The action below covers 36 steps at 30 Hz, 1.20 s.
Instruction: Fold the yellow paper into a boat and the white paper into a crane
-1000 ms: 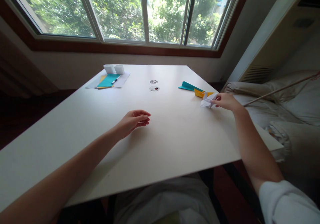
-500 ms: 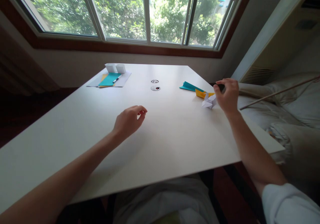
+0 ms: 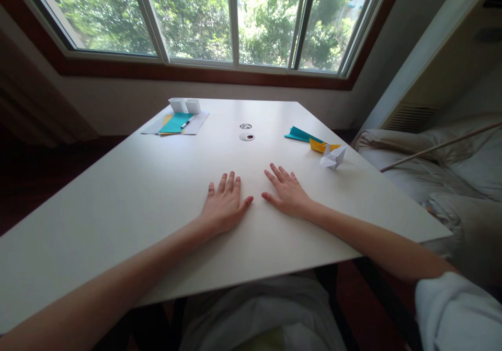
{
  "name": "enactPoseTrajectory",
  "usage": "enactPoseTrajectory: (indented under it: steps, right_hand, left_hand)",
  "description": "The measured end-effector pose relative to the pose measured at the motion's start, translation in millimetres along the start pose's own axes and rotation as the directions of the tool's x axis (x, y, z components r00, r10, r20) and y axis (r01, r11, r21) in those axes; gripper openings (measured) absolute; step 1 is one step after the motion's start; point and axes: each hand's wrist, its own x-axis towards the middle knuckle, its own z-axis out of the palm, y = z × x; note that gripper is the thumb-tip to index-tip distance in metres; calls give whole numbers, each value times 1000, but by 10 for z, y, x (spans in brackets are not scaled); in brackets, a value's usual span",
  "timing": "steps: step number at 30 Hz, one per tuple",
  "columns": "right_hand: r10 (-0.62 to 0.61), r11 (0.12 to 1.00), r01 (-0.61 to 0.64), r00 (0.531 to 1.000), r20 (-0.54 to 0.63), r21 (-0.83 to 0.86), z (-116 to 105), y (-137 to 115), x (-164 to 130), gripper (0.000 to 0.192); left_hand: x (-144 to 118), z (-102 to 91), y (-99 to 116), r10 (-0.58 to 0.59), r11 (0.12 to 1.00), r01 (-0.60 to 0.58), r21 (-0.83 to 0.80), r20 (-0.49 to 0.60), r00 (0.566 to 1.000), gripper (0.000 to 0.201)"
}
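Palm down on the white table [image 3: 157, 199], my left hand [image 3: 225, 204] lies flat with its fingers spread and nothing in it. My right hand [image 3: 287, 193] rests the same way a short gap to the right, also holding nothing. Beyond it on the right stand several folded papers. The closest is a white paper crane [image 3: 333, 157]. Touching or just behind it is a yellow paper boat [image 3: 321, 146]. Farther back lies a blue-green folded paper plane [image 3: 303, 135].
At the far left, blue-green paper [image 3: 176, 123] with a pen [image 3: 187, 122] lies over yellow and white sheets. Two small white boxes [image 3: 192, 106] stand behind. Two round inserts [image 3: 247, 137] sit mid-table. A cushioned seat [image 3: 408, 168] with a stick adjoins the right edge.
My right hand has left the white crane and come down onto the table towards the middle. My left hand has opened from a loose curl and now lies flat.
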Motion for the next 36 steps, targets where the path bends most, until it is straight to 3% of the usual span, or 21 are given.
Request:
enactPoseTrajectory:
  steps: [6, 36]
  right_hand:
    - [29, 999, -28, 993, 117, -18, -2, -8, 22, 81]
    - [31, 999, -29, 994, 100, -20, -13, -29, -4, 75]
  left_hand:
    - [18, -9, 8, -18, 1000, 18, -14, 33, 999, 78]
    - [8, -17, 12, -11, 1000, 11, -17, 28, 1000, 75]
